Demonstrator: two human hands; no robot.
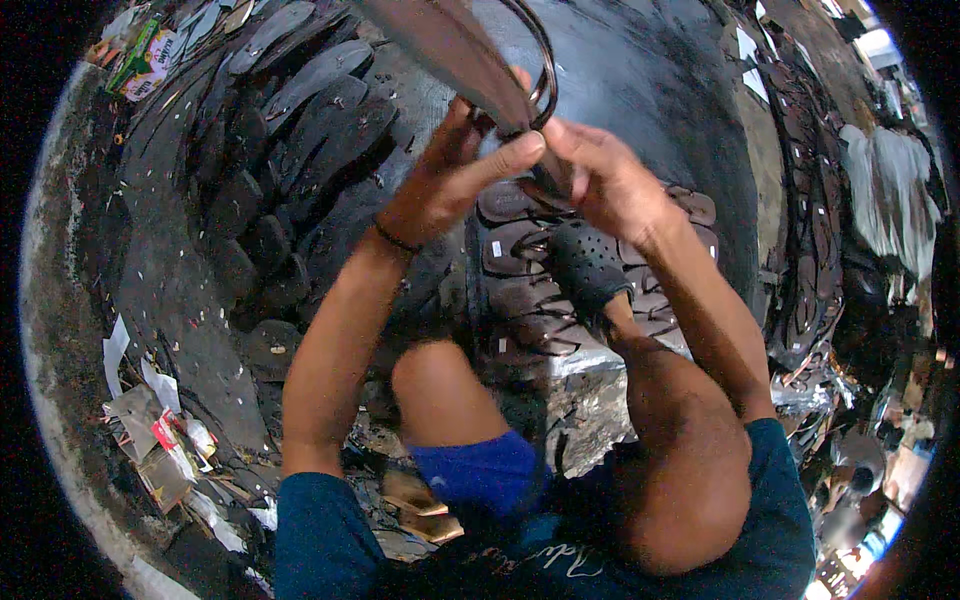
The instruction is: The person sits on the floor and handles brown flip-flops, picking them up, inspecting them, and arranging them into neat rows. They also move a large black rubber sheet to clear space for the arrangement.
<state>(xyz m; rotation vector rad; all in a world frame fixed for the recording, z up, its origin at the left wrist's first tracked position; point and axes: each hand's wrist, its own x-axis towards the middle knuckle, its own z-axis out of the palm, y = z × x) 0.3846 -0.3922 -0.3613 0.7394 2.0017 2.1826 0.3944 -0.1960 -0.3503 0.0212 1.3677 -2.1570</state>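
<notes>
Before me, above the work surface, a brown flip-flop (455, 50) with a dark, shiny looped strap is held up, seen nearly edge-on. My left hand (465, 165) grips it from the left, its thumb pressed on the sole's near end beside the strap. From the right, my right hand (615, 185) closes on the same end, the thumb close to where the strap meets the sole. Some fingers of both hands are hidden behind the sole. Below the hands lie rows of finished-looking brown flip-flops (515, 250) with dark straps, some bearing small white stickers.
Dark soles (320, 130) are heaped to the left. A long row of strapped sandals (800, 210) runs along the right, beside a clear plastic bag (890, 190). My foot in a dark clog (590, 265) rests among the nearer flip-flops. Paper and cardboard scraps (165, 440) litter the left floor.
</notes>
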